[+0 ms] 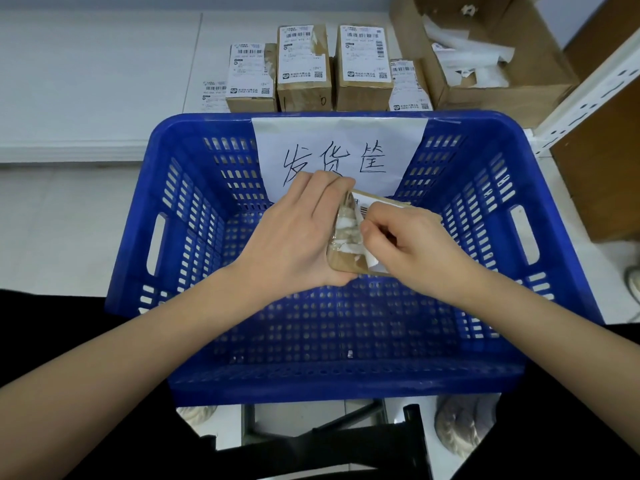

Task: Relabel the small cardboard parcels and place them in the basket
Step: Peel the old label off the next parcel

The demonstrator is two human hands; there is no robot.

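Head view, five parcels [346, 233], one basket [194, 209]

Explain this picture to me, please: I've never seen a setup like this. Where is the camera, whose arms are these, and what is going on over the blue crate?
There is no machine here. A person wears one wide-angle camera on the head, so you look down along their own bare arms. The left hand grips a small cardboard parcel above the blue basket. The right hand pinches the white label on that parcel, whose near edge has lifted away from the cardboard. The basket bears a paper sign with handwritten characters on its far wall, and no parcels show inside it. Behind it, four more labelled parcels stand on the white surface. At upper right, a large open carton holds crumpled white paper strips.
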